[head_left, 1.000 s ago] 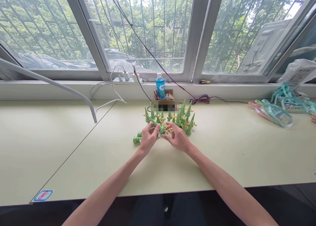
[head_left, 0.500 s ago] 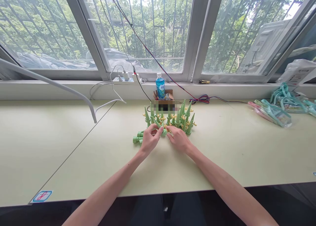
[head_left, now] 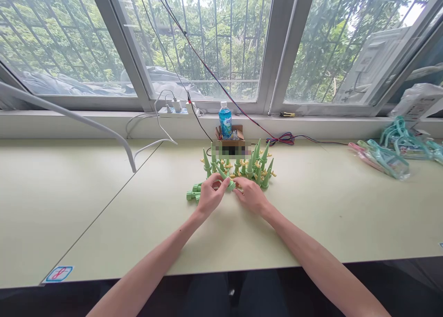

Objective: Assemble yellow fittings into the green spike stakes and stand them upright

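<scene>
My left hand [head_left: 211,194] is closed around a green plant watering spike [head_left: 231,185], its tip slanting up to the left and its round collar facing my right hand. At that collar, my right hand [head_left: 252,196] has its fingers pinched together; what is between the fingertips is mostly hidden, with a little yellow showing near them. Just beyond my hands stand several green watering spikes [head_left: 249,167] with small yellow valves, points upward. Several green spikes [head_left: 189,195] lie on their sides left of my left hand.
Behind the spikes is a small cardboard box [head_left: 238,133] beside a blue drink bottle [head_left: 225,122]. A coiled red and blue cable [head_left: 285,139] lies near the sill. Bagged teal and pink straps [head_left: 387,158] are at the right. A white tube [head_left: 114,134] hangs over the left table.
My right fingertips have come slightly closer to the collar of the spike in my left hand. Otherwise both hands and the standing spikes hold nearly the same place.
</scene>
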Available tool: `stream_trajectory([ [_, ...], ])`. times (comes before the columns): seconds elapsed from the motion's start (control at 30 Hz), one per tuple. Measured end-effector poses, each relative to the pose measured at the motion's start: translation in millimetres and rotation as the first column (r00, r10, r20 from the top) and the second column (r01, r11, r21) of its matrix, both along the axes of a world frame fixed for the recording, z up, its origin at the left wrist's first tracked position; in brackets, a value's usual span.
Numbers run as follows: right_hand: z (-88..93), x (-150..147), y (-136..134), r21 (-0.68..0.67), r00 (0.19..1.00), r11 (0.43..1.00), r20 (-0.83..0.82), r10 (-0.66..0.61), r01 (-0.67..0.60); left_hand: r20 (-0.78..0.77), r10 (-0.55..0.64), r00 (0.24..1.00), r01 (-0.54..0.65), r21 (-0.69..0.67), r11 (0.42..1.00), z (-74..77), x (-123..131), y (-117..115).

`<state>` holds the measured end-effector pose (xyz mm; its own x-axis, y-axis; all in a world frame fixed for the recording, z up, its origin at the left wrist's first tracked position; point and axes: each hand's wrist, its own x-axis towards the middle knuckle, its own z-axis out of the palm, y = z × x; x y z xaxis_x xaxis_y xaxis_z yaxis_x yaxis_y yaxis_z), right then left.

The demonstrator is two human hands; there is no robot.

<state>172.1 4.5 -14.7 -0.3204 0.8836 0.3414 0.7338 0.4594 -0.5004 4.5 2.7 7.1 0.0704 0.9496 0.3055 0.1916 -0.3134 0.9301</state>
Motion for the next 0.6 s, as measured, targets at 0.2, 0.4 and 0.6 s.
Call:
stream_trajectory([
  [0.2,1.7,-1.3,-1.1,-0.010,0.997,0.998,0.058,-0.053,0.054,-0.007,0.000,1.000,0.000,-0.001,1.000,-0.6,-0.3,-0.1],
  [0.4,2.2,-0.8,-0.8,-0.028,0.988,0.997,0.138,-0.065,0.070,-0.023,-0.003,1.000,0.003,0.002,1.000,-1.2,-0.6,-0.1],
  [0.6,1.5,-1.7,-2.1,-0.036,0.982,0.998,0.183,-0.050,0.058,-0.025,-0.007,1.000,0.007,-0.001,1.000,-0.2,-0.1,-0.3],
])
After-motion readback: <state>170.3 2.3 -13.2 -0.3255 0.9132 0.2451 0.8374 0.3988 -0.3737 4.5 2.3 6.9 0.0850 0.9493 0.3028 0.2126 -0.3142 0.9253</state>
